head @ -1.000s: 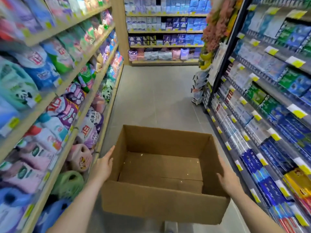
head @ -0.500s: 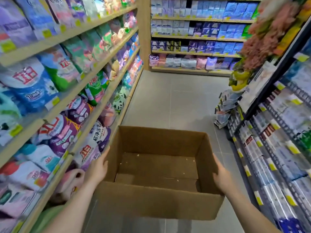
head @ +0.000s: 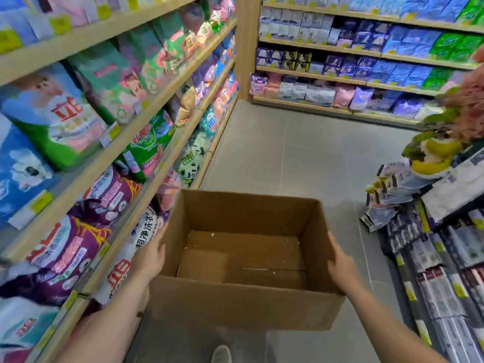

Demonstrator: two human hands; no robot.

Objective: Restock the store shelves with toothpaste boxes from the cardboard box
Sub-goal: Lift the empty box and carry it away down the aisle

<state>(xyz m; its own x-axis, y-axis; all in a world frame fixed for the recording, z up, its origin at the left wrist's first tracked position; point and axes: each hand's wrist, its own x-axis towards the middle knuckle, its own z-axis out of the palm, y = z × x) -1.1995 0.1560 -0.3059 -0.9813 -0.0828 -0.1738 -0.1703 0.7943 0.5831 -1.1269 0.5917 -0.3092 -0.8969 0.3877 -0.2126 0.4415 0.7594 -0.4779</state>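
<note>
1. Fingers of the left hand [head: 151,254] and right hand [head: 340,265] are lying straight, pressing the box [head: 243,302] sides.
2. Box is hanging open-topped above the aisle floor [head: 301,158], between shelves [head: 146,106].

Grey tiled floor [head: 301,158] runs down a shop aisle – wooden shelves [head: 146,106] of bright bagged goods at left, more packed shelving [head: 366,56] across the far end

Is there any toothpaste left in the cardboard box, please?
No, the cardboard box shows only its bare brown floor with a few white specks.
</note>
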